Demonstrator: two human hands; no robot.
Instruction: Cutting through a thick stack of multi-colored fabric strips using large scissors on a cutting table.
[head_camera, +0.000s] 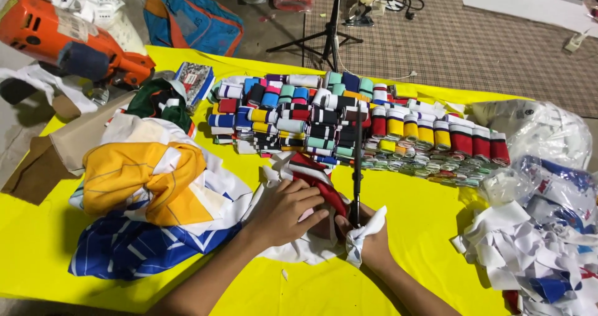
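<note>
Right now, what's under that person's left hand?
Under the left hand lies a red, white and dark striped fabric piece on yellow cloth. The part beneath the palm is hidden.
</note>
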